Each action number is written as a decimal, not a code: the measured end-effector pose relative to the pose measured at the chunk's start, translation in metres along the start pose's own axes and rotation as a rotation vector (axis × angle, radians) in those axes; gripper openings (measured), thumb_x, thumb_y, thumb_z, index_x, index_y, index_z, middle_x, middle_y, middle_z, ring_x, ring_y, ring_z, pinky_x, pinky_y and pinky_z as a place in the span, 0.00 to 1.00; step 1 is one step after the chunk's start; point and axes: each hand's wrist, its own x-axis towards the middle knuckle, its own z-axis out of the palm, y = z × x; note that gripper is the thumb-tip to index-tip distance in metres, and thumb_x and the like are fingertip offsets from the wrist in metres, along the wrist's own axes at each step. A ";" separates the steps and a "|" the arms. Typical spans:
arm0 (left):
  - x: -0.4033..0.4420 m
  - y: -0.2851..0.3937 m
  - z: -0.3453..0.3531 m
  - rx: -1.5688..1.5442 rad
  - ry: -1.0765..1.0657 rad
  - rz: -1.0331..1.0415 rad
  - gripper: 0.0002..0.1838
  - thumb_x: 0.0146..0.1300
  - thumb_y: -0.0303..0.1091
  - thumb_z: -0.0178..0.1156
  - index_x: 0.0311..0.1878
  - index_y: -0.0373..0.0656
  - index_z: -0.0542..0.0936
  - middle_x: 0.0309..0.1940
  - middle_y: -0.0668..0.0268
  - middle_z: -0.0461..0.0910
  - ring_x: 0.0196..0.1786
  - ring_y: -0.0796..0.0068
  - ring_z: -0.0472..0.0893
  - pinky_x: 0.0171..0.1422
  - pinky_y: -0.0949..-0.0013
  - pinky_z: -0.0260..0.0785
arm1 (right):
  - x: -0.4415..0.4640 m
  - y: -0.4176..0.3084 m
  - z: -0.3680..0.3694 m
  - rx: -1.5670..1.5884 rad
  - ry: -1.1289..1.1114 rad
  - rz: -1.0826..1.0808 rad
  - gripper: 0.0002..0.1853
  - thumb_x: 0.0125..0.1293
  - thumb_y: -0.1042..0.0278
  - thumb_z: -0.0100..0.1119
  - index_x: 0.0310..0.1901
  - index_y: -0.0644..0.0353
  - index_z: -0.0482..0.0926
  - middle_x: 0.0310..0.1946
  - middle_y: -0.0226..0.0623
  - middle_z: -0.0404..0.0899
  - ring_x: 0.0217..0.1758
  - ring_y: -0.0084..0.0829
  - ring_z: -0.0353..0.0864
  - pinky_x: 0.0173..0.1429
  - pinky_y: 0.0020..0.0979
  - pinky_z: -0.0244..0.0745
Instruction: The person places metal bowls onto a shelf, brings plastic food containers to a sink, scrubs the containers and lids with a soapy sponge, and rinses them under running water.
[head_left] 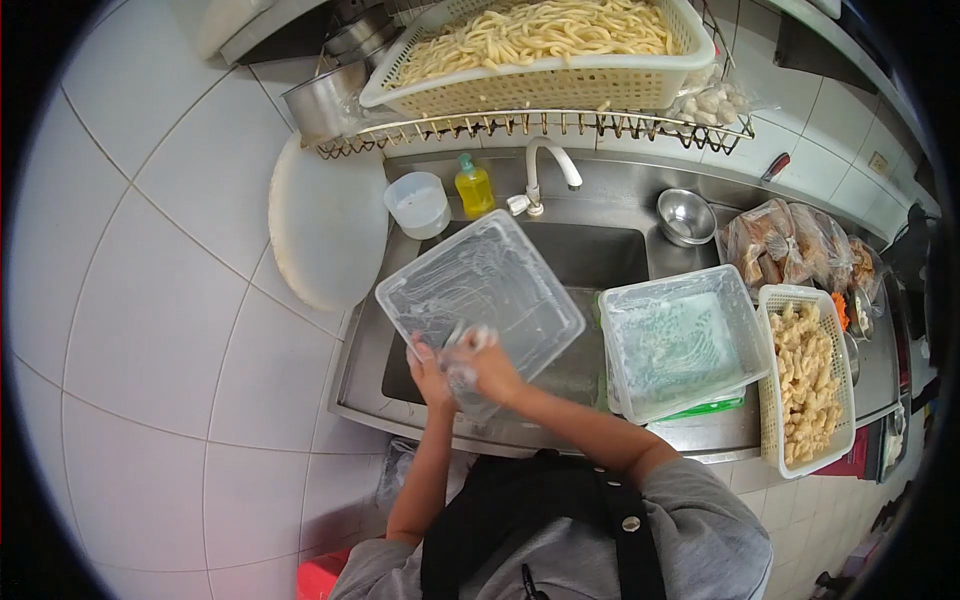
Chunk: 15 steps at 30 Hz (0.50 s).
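Tilted over the sink is a clear rectangular plastic container (540, 300), its inside streaked with white suds. My left hand (432, 378) grips its near left edge, with the fingers curled over the rim. Against the suds, my right hand (490, 370) is closed on a whitish, foam-covered scrubber (462, 352); motion blur hides its exact shape. To the right, a second translucent container (685, 340) with suds in its bottom rests on stacked containers, a green edge (712, 405) showing below.
A white faucet (535, 180) rises behind the sink (600, 250), beside a yellow soap bottle (474, 186) and a plastic tub (418, 205). Right are a metal bowl (686, 217), bagged food (775, 245) and a basket (844, 450) of pale, knobbly pieces. Overhead, a rack (540, 122) holds a basket (540, 88) of thick noodle-like strands.
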 end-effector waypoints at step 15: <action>-0.059 0.046 0.019 -0.047 -0.191 -0.104 0.31 0.70 0.51 0.51 0.67 0.41 0.60 0.45 0.51 0.79 0.39 0.61 0.84 0.41 0.63 0.79 | 0.061 0.018 0.004 -0.410 0.374 -0.064 0.15 0.56 0.73 0.55 0.46 0.64 0.74 0.36 0.53 0.78 0.39 0.50 0.78 0.44 0.46 0.71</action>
